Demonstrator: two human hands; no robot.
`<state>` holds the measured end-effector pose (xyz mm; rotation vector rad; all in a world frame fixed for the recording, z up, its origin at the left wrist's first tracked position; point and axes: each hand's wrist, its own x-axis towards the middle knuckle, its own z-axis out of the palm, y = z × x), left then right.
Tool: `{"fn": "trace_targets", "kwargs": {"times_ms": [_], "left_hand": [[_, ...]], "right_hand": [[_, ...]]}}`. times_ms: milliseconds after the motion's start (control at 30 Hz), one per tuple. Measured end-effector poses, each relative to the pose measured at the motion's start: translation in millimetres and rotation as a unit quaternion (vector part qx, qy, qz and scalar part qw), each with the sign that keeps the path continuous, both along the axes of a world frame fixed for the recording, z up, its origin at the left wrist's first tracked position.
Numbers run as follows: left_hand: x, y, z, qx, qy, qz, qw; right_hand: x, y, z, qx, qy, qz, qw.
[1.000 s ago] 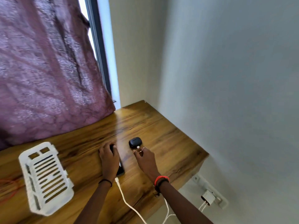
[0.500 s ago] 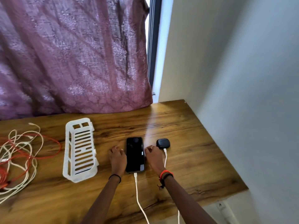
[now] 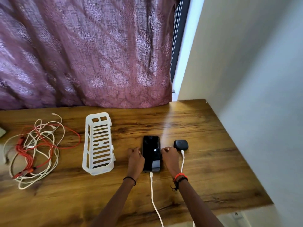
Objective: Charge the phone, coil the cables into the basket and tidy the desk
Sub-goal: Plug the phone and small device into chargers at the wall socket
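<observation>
A black phone (image 3: 151,153) lies flat on the wooden desk (image 3: 213,169), with a white charging cable (image 3: 152,190) plugged into its near end. My left hand (image 3: 135,158) rests against the phone's left edge and my right hand (image 3: 169,157) against its right edge, fingers loosely curled. A black earbuds case (image 3: 180,144) sits just right of my right hand, with a second white cable (image 3: 182,159) plugged into it. To the left of the phone stands a white slotted basket (image 3: 98,143) holding nothing. A loose tangle of red and white cables (image 3: 34,148) lies further left.
A purple curtain (image 3: 85,54) hangs along the desk's back edge. A grey wall (image 3: 262,95) bounds the desk on the right. A wall socket (image 3: 236,216) shows below the desk's right corner. A pale object (image 3: 2,131) peeks in at the far left.
My left hand came off the top of the phone to its left edge. My right hand left the earbuds case and moved to the phone's right edge. The view swung left.
</observation>
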<state>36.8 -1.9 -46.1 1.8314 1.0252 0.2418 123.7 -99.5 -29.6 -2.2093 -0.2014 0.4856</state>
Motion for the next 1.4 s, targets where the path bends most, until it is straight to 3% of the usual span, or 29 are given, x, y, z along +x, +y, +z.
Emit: {"fn": "trace_targets", "kwargs": {"times_ms": [433, 933, 1400], "left_hand": [[0.5, 4.1, -1.6, -0.062, -0.017, 0.018, 0.998], [-2.4, -0.7, 20.3, -0.143, -0.083, 0.019, 0.986], [-4.6, -13.3, 77.6, -0.227, -0.203, 0.028, 0.952]], "right_hand": [[-4.0, 5.0, -2.0, 0.009, -0.024, -0.027, 0.999], [-8.4, 0.1, 12.6, 0.089, 0.025, -0.109, 0.990], [-8.3, -18.8, 69.2, 0.292, 0.077, -0.140, 0.943]]}}
